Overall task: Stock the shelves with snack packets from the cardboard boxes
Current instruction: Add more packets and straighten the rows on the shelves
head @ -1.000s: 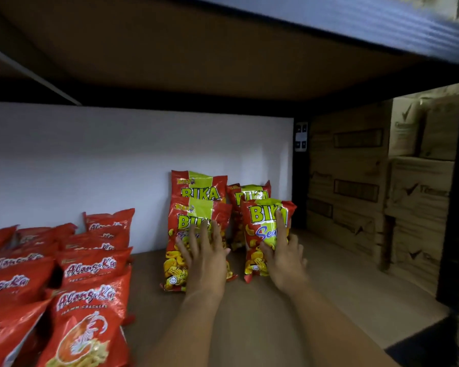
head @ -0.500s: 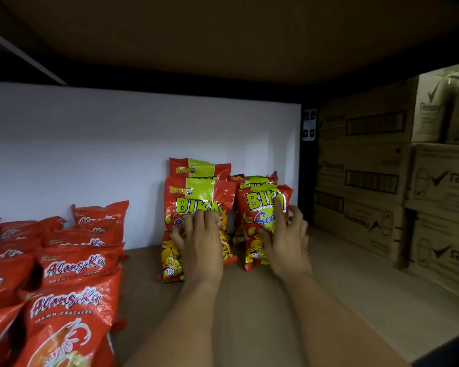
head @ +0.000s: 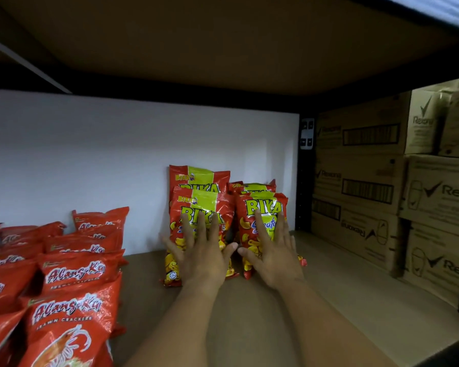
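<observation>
We see two bare forearms reach in over the wooden shelf board [head: 329, 308] toward the Bika packets, which we take as our landmark. Nearest us and to the left of those packets, rows of red Alang-Ku prawn cracker packets [head: 69, 324] stand in lines running back toward the white back wall [head: 104, 160].

The left hand [head: 200, 256] lies flat with its fingers straight and spread against the front-left Bika packet [head: 200, 207], covering its lower half. The right hand [head: 274, 256] is likewise open, fingers splayed and pressed on the front-right Bika packet [head: 263, 210]; the two thumbs point toward each other and nearly meet in the gap between the two packets. Neither hand curls round anything.

Both front packets stand upright on the shelf board, side by side. Just behind the left one, a taller rear-left Bika packet [head: 199, 176] shows its top, leaning at the white wall; behind the right one, only the upper edge of a rear-right Bika packet [head: 252, 186] is visible.

To the right of the Bika packets, past a dark upright post [head: 305, 181], stacked brown Rexona cardboard boxes [head: 368, 181] fill the neighbouring bay. Above everything runs the brown underside of the upper shelf [head: 223, 43]
</observation>
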Demonstrator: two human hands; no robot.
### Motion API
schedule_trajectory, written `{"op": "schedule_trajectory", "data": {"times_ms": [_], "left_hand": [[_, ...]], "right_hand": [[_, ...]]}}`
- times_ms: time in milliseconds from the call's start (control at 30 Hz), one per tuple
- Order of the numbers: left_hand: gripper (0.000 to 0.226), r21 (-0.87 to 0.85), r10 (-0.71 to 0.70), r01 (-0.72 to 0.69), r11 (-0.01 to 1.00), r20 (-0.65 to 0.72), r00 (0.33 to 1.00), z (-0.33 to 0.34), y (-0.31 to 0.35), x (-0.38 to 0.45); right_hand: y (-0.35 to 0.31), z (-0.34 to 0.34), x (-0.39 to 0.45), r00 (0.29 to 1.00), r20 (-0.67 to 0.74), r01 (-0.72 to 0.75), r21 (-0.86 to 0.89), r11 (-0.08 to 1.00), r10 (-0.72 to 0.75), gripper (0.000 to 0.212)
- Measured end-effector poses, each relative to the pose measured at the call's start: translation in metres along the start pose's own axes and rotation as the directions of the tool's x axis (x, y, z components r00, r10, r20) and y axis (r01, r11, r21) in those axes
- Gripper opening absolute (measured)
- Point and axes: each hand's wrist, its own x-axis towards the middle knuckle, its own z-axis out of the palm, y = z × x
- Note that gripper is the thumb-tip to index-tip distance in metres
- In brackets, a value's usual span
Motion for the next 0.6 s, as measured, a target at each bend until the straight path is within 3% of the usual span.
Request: {"op": "schedule_trajectory", "data": {"times_ms": [200,467,600], "left_hand": [[0.087,-0.052,-0.022,0.029,0.998,0.132,0.991,0.001,-0.002,0.003],[0.073,-0.164,0.049,-0.063,0.985,-0.085,0.995,-0.019,-0.001,-0.027],[0.068,-0.187,0.113,-0.101,0.977,0.053,0.992,-0.037,0.001,-0.065]], "right_hand": [[0.000,-0.002,0.006,0.996,0.082,-0.030,-0.053,0.998,0.035,0.093],[-0.012,-0.028,-0.015,0.997,-0.060,-0.055,0.010,0.998,0.055,0.081],[-0.022,-0.054,-0.054,0.996,-0.036,-0.080,0.056,0.995,0.082,0.067]]}}
